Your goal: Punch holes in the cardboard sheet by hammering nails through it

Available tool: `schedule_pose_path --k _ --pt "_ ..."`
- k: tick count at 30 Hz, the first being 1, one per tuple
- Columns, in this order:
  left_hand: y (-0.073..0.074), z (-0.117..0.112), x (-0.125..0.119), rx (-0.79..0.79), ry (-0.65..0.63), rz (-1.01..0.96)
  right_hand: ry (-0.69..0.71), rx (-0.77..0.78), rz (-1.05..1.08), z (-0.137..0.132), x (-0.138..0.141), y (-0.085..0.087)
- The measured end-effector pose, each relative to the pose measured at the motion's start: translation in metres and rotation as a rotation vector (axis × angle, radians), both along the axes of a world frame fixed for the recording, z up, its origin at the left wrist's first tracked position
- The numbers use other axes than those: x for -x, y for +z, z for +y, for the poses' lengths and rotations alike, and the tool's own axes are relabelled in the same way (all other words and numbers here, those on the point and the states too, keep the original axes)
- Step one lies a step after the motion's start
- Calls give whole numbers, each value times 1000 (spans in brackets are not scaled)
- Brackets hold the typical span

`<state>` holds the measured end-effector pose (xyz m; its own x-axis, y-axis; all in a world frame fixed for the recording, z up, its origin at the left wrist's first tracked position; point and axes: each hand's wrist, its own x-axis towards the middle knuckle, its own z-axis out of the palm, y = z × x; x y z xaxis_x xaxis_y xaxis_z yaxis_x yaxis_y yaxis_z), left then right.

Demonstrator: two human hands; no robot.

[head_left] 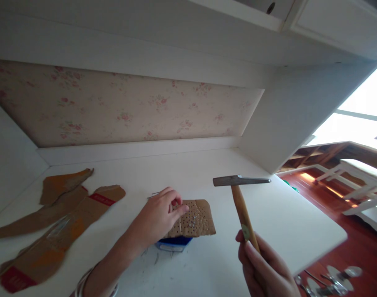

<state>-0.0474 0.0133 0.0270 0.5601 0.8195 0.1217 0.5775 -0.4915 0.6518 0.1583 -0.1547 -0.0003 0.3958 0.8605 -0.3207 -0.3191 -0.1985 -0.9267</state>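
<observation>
Two bare hands show in the head view, over a white table [302, 227]. The right hand [264, 264] is wrapped firmly round the handle of the hammer [240, 202], whose head is raised well clear of everything. The left hand [159, 216] has its thumb and fingers bent together at the left part of the card [203, 210]; whether anything small is pinched there I cannot tell.

The card lies over a blue box [172, 247], just right of the left hand. As far as I can judge, much is done: many holes pepper its face (too small to count), and small grey bits [193, 222] sit among them. What is left is harder to say, since the hand hides part of the card. Torn cardboard pieces [57, 243] lie well apart, to the left, with no such holes that I can make out.
</observation>
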Motion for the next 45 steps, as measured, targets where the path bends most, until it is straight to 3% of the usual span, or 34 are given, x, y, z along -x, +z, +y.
schedule_pose_path --k 3,5,9,13,18,30,38,45 --pt "11 18 26 -123 165 216 -25 -31 32 18 -7 -14" --pt "13 29 44 -127 202 397 -24 -43 24 28 -13 -27" --pt "3 49 73 -138 263 678 -10 -11 24 39 -20 -52" --pt "-11 62 89 -57 272 818 -21 24 42 41 -20 -65" --pt "-26 68 92 19 268 832 -48 34 36 41 -19 -67" --pt "-59 74 66 3 153 757 -22 58 -25 46 -13 -69" --pt "-70 76 49 -113 88 697 19 50 -23 47 -16 -69" --pt "-68 71 43 -118 -12 621 27 71 -45 48 -16 -67"
